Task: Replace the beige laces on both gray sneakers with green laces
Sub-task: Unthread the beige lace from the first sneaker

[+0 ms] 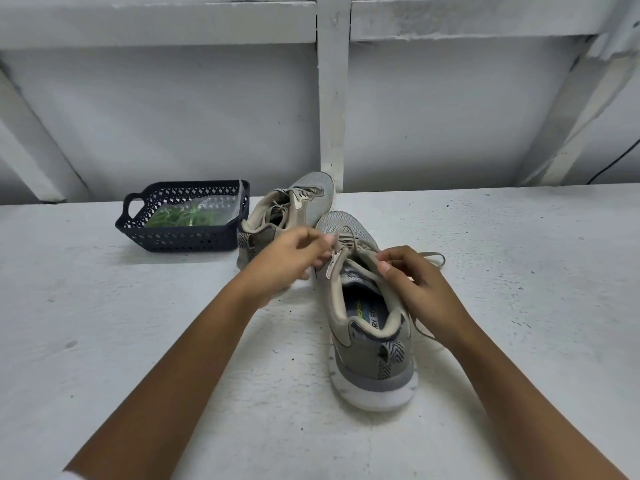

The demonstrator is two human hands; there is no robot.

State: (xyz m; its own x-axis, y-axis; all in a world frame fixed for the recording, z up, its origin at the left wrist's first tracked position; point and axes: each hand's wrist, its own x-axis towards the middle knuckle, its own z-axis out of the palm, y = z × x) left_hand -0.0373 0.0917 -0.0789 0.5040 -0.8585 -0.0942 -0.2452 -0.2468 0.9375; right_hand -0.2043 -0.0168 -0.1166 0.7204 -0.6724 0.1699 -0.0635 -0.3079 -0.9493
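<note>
- Gray mesh sneakers with white soles and beige laces stand side by side on a white painted surface. The near sneaker has its heel toward the camera, and the far sneaker stands just beyond it to the left.
- Green laces lie in a clear plastic bag inside a dark blue perforated plastic basket. The basket sits just left of the far sneaker, and the bag looks unopened.
- Step in hand, as I judge it: unlacing the near sneaker. Its beige lace is slack at the top, with one loose end lying off to the right on the surface. The far sneaker has its beige lace threaded through.
- Right hand: thumb and forefinger pinch the beige lace at the right edge of the shoe's opening, and the other fingers are loosely curled.
- Left hand: its fingers are curled at the top eyelets on the left side. It is blurred, so I cannot tell whether it pinches the lace, holds the eyelet flap or only touches the shoe.
- The next move likely calls for drawing the lace out row by row, one hand steadying the shoe so it does not tip or slide. The far sneaker and the bag come after that.
</note>
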